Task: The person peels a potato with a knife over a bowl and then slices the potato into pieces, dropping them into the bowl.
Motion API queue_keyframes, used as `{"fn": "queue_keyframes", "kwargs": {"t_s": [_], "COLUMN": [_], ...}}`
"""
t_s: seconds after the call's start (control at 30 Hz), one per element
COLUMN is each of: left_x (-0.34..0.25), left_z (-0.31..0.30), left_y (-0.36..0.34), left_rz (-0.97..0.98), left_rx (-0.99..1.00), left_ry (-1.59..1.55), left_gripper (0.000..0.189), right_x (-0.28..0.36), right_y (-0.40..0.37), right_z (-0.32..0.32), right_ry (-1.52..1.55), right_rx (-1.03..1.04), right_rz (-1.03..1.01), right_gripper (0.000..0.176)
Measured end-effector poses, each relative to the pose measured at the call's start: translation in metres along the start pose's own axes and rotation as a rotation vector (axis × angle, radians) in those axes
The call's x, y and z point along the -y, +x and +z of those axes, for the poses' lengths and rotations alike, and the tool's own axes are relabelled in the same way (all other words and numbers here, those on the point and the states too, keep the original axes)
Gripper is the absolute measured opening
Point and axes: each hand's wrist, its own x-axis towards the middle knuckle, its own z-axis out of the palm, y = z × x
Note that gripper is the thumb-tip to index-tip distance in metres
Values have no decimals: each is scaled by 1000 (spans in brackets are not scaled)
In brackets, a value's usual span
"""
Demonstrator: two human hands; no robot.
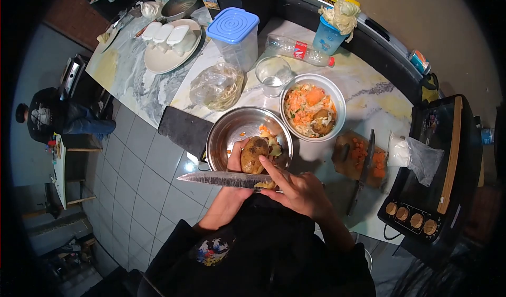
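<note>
The brown oval potato (254,154) sits in the closed grip of the left hand (230,190), above the round steel bowl (225,129). The right hand (300,191) pinches a long steel knife (219,179) in its grip, just below the potato.

Home kitchen, marble counter (363,94) w/ veg bowl (314,107), cutting board (359,160), countertop oven (440,165), tiled floor (137,181)

Vegetable-filled bowl (341,103) beside glass (272,75); blue-lidded container (234,36) behind; carrot-strewn cutting board (340,168) near toaster oven (437,170).
</note>
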Motion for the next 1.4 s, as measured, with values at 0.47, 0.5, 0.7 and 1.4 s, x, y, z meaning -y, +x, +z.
{"fn": "queue_keyframes", "kwargs": {"t_s": [0.47,0.5,0.7,1.4], "left_x": [-1,0,7,19], "left_z": [2,2,8,4], "left_y": [0,-1,-8,-10], "left_rz": [33,48,76,371], "left_rx": [20,-18,-84,-39], "left_ry": [14,31,119,356], "left_gripper": [35,36,36,48], "right_x": [3,3,3,21], "right_y": [-4,-4,-4,4], "right_z": [8,9,12,11], "right_ry": [-46,-35,-68,-29], "right_rx": [-88,-107,-159,-117], "right_rz": [-5,-7,-11,106], "right_gripper": [76,76,73,78]}}
